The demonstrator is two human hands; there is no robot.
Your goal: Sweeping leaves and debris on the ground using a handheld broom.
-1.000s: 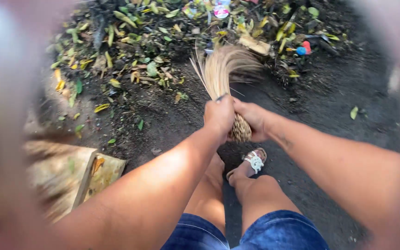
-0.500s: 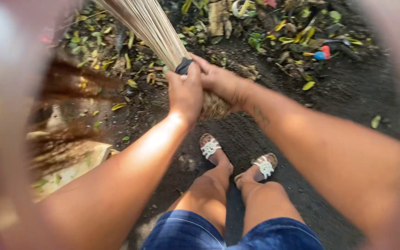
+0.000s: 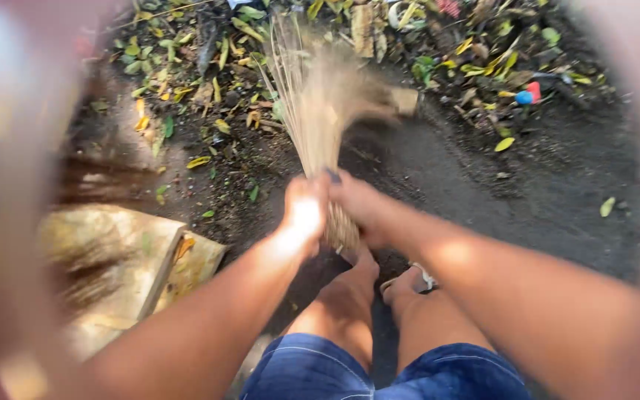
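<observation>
Both my hands grip the woven base of a stick broom [image 3: 318, 111] made of pale thin ribs. My left hand [image 3: 303, 211] wraps the left side of the handle, my right hand [image 3: 355, 198] the right side. The bristles fan out ahead of me and touch dark soil at the edge of a heap of leaves and litter [image 3: 209, 67]. The broom and hands are blurred by motion.
Green and yellow leaves, twigs and small bits of coloured rubbish [image 3: 526, 95] lie along the far edge of the dark ground. A wooden board [image 3: 116, 259] lies at the left. My feet in white sandals [image 3: 420, 280] stand below the hands.
The broom swung from pointing up to the left down to the ground straight ahead. My hands dropped lower and closer to my legs, and my feet shifted.
</observation>
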